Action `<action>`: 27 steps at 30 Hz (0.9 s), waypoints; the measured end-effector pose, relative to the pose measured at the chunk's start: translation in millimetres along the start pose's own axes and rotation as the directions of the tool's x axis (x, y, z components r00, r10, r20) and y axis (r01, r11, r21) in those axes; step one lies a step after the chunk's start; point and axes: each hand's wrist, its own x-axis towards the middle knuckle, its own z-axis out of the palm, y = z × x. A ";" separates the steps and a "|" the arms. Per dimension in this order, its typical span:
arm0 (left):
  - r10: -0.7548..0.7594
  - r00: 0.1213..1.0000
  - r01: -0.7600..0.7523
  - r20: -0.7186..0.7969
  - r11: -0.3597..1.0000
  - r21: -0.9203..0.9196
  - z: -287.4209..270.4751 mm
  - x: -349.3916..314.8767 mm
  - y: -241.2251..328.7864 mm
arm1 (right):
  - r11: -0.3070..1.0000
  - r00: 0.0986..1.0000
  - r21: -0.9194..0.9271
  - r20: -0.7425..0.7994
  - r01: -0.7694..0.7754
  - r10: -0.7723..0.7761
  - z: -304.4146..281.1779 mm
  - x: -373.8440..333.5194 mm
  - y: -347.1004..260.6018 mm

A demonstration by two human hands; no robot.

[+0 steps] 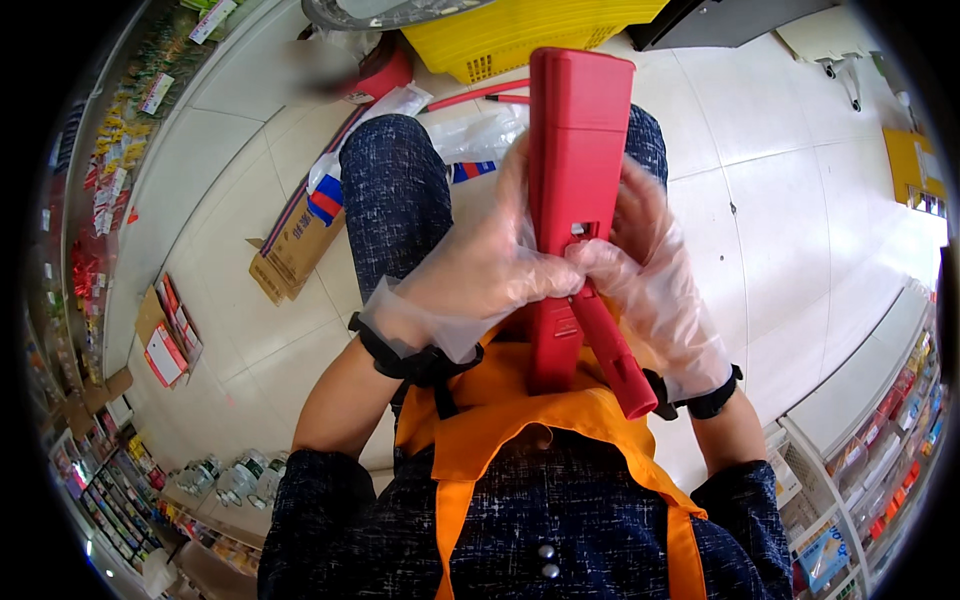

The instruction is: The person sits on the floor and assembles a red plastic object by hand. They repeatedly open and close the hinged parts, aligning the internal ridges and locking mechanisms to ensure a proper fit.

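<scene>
My left hand point(475, 265) and my right hand point(650, 275), both in clear plastic gloves, hold a long red plastic piece point(580, 150) upright in front of my lap. A short red tube socket point(612, 350) slants off its lower part toward my right wrist. My thumbs meet beside a small slot where the tube joins the body. My left fingers wrap the left side, partly hidden behind it. The right fingers grip from the other side. The lower end of the red piece rests near my orange apron point(500, 430).
Red poles point(480, 97) and clear plastic wrapping point(485, 135) lie on the tiled floor beyond my knees, beside a flattened cardboard piece point(300, 245). A yellow basket point(500, 40) stands farther off. Stocked shelves point(110, 190) line the left; more shelving point(870, 460) is at right.
</scene>
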 end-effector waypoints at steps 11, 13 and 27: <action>-0.057 0.998 0.054 0.018 0.988 0.142 -0.9 -2.6 16.7 | 0.995 0.996 -0.060 0.044 0.083 -0.081 5.7 8.1 -5.8; 0.002 0.996 -0.024 0.092 0.970 0.240 -6.7 -0.5 21.8 | 0.985 0.991 -0.125 0.071 0.120 -0.112 2.4 8.2 -7.2; 0.108 0.944 -0.221 -0.312 0.908 -0.356 -7.7 40.8 29.9 | 0.993 0.999 -0.120 0.046 0.001 0.004 20.1 9.9 -13.8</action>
